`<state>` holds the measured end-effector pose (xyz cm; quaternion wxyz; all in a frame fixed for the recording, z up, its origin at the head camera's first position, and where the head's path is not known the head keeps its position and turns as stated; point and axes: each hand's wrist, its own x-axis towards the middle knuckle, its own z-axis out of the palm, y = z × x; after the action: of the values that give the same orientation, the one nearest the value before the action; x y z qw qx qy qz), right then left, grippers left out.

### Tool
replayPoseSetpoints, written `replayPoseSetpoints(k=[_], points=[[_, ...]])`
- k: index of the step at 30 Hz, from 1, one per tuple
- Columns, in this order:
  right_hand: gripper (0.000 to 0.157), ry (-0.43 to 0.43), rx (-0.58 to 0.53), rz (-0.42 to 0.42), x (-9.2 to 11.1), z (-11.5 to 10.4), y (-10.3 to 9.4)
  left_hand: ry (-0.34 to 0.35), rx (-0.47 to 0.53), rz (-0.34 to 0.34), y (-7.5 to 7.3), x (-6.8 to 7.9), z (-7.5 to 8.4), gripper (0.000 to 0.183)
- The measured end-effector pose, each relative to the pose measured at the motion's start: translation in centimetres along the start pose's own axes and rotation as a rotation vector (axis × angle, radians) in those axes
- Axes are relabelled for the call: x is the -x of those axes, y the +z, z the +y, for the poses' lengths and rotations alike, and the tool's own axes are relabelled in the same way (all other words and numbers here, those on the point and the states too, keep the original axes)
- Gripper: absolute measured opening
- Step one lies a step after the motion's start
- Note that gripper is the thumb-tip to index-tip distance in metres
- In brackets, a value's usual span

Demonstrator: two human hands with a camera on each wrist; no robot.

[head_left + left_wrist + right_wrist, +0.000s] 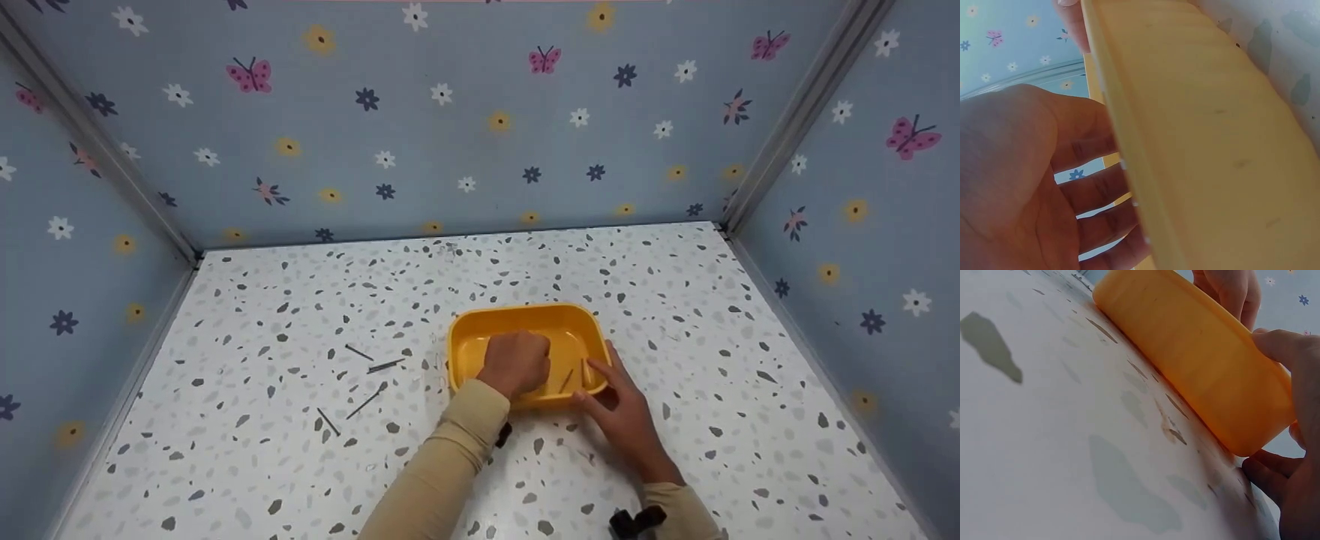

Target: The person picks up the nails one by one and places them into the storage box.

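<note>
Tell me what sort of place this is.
Probably a work booth: blue panels printed with flowers and butterflies, straight grey metallic-looking corner posts, and a white, grey-speckled work surface.

A speckled white tabletop (225, 300) is noted — backed by a blue rear panel (480, 150) printed with flowers (321, 40) and butterflies (250, 76), flanked by matching left panel (75, 270) and right panel (900, 225); grey posts (804, 109) are seen at the tabletop's far corners.

I work in a partitioned booth: flower-and-butterfly panels (465, 142) rise on three sides, joined by grey corner posts (801, 116), around my speckled tabletop (225, 450).
</note>
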<state>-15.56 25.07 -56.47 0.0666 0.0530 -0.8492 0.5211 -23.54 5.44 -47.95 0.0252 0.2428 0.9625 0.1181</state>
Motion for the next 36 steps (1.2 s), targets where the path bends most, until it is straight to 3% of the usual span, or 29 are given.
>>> replayPoseSetpoints(k=[8, 15, 25, 36], points=[[0.064, 0.006, -0.007, 0.002, 0.0, -0.1, 0.0, 0.013, 0.008, -0.010, -0.1, 0.5, -0.1, 0.017], [0.062, -0.039, -0.043, 0.010, 0.0, 0.3, 0.1, 0.062, -0.017, 0.058, -0.1, 1.3, -0.2, 0.018], [0.065, 0.003, 0.002, 0.003, -0.1, -0.1, 0.0, 0.045, 0.039, 0.060, -0.4, 2.2, -1.0, 0.018], [0.062, 0.032, 0.051, 0.002, 0.0, -0.4, 0.0, 0.073, 0.076, 0.116, -0.4, 3.2, -1.6, 0.017]])
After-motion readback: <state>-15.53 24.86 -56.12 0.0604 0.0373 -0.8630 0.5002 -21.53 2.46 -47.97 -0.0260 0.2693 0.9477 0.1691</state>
